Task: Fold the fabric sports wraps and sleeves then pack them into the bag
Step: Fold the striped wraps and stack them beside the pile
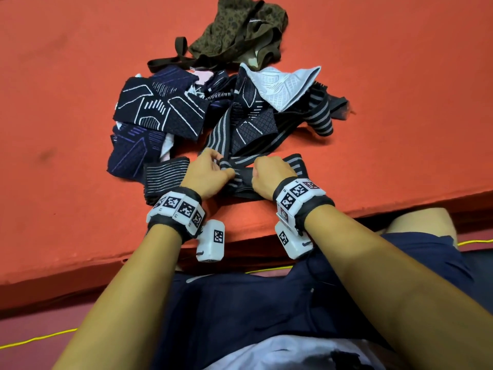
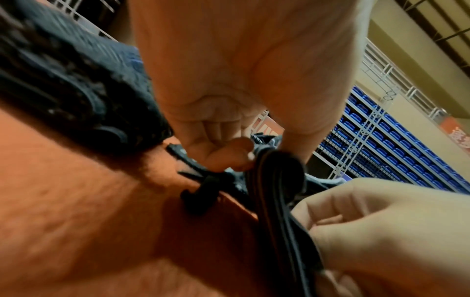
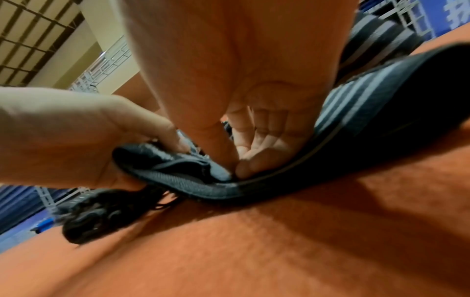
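A long black wrap with grey stripes lies bunched near the front edge of the orange mat. My left hand pinches its gathered folds from the left, and my right hand grips the same wrap from the right. In the left wrist view my left hand pinches the dark wrap. The right wrist view shows my right hand curled onto the striped wrap. A pile of patterned navy sleeves lies just beyond. The camouflage bag sits at the far end, mouth slack.
A folded black wrap with thin stripes lies left of my left hand. A pale blue sleeve tops the pile. The orange mat drops off at its front edge before my lap. Yellow cords run along the floor.
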`<state>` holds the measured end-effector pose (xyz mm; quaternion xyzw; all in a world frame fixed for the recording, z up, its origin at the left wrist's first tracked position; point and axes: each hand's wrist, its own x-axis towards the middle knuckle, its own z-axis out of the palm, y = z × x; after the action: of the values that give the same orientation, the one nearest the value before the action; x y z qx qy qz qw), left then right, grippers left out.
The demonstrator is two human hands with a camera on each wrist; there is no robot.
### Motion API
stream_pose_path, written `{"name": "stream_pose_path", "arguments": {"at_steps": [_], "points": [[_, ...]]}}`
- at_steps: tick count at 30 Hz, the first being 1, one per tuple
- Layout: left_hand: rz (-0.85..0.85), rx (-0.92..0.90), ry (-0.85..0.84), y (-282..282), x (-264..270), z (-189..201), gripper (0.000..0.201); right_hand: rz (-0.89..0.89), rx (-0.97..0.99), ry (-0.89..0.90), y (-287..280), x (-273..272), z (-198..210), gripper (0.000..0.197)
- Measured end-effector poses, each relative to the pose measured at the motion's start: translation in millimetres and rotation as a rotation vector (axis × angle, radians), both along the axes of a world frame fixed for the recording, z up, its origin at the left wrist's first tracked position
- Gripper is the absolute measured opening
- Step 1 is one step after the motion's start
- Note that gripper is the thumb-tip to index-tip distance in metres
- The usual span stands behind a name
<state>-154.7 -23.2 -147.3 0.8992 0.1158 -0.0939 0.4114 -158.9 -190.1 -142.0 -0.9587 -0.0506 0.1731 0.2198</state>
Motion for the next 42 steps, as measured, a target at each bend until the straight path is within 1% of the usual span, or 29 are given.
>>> {"name": "stream_pose_path", "arguments": {"at_steps": [2, 4, 6, 8, 9, 11, 12, 13, 14, 16, 17, 18, 20, 21, 22, 24, 27, 28, 30, 31, 34, 37, 40, 42], "points": [[0.037, -0.029, -0.036, 4.1, 0.6, 7.4, 0.030, 0.059, 0.057, 0.061, 10.0, -4.7, 3.1, 0.025], [0.021, -0.082, -0.037, 3.5, 1.9, 13.9, 0.027, 0.110, 0.108, 0.109, 15.3, -8.7, 4.8, 0.026], [-0.023, -0.104, -0.031, -4.0, 1.2, 20.5, 0.023, 0.118, 0.140, 0.133, 14.9, -8.4, 6.6, 0.022], [-0.056, -0.159, -0.022, -14.4, 1.7, 23.7, 0.020, 0.129, 0.179, 0.178, 9.4, -6.9, 7.6, 0.012], [-0.067, -0.185, -0.020, -19.8, 1.8, 23.6, 0.019, 0.113, 0.220, 0.189, 5.2, -5.2, 7.7, 0.009], [-0.081, -0.244, -0.004, -30.3, 0.5, 20.3, 0.021, 0.035, 0.364, 0.233, -4.2, -2.1, 8.4, 0.021], [-0.080, -0.278, 0.011, -34.6, 0.2, 17.1, 0.026, -0.021, 0.433, 0.241, -7.6, -1.7, 9.2, 0.027], [-0.067, -0.313, 0.027, -38.6, -0.4, 14.8, 0.029, -0.071, 0.453, 0.212, -10.7, -1.1, 10.7, 0.028], [-0.050, -0.354, 0.039, -42.7, -0.7, 11.7, 0.027, -0.135, 0.464, 0.202, -13.3, 0.3, 13.5, 0.025], [-0.015, -0.400, 0.048, -49.1, -1.1, 6.2, 0.017, -0.243, 0.414, 0.180, -16.6, 2.1, 17.1, 0.022], [0.000, -0.402, 0.048, -50.6, -1.0, 3.3, 0.019, -0.253, 0.388, 0.152, -18.1, 2.4, 18.9, 0.020], [0.001, -0.404, 0.047, -52.0, -1.8, 2.3, 0.022, -0.273, 0.376, 0.132, -18.7, 3.9, 18.0, 0.023], [-0.028, -0.392, 0.037, -51.6, -3.0, 1.6, 0.025, -0.301, 0.392, 0.078, -22.5, 4.2, 14.6, 0.043], [-0.041, -0.394, 0.032, -50.3, -2.9, 0.8, 0.026, -0.295, 0.379, 0.061, -23.8, 5.9, 10.9, 0.047], [-0.043, -0.397, 0.026, -49.4, -2.8, 1.2, 0.027, -0.257, 0.331, 0.051, -25.5, 7.2, 7.1, 0.048], [-0.035, -0.377, 0.001, -46.2, -2.2, -0.7, 0.027, -0.222, 0.241, 0.061, -30.4, 6.8, 7.5, 0.041], [-0.051, -0.309, -0.013, -38.1, -4.1, -9.9, 0.022, -0.214, 0.101, 0.013, -35.1, 6.1, 12.7, 0.025], [-0.061, -0.294, 0.010, -35.9, -5.1, -13.5, 0.025, -0.215, 0.063, 0.020, -35.9, 5.4, 14.0, 0.024], [-0.073, -0.280, 0.052, -34.3, -7.1, -19.4, 0.032, -0.233, 0.000, 0.038, -37.7, 2.5, 16.2, 0.030], [-0.078, -0.281, 0.061, -34.7, -7.5, -19.7, 0.032, -0.246, -0.033, 0.037, -38.6, 1.8, 16.7, 0.031], [-0.111, -0.279, 0.059, -35.9, -7.5, -17.9, 0.026, -0.281, -0.073, 0.083, -40.9, 4.6, 16.5, 0.034], [-0.167, -0.233, 0.059, -38.3, -6.8, -15.5, 0.034, -0.290, -0.086, 0.141, -43.6, 4.6, 21.4, 0.035], [-0.229, -0.191, 0.064, -42.1, -4.6, -16.8, 0.032, -0.278, -0.088, 0.144, -48.2, 4.4, 26.3, 0.027], [-0.253, -0.151, 0.062, -43.6, -3.3, -18.8, 0.035, -0.271, -0.081, 0.139, -50.6, 3.8, 31.2, 0.023]]}}
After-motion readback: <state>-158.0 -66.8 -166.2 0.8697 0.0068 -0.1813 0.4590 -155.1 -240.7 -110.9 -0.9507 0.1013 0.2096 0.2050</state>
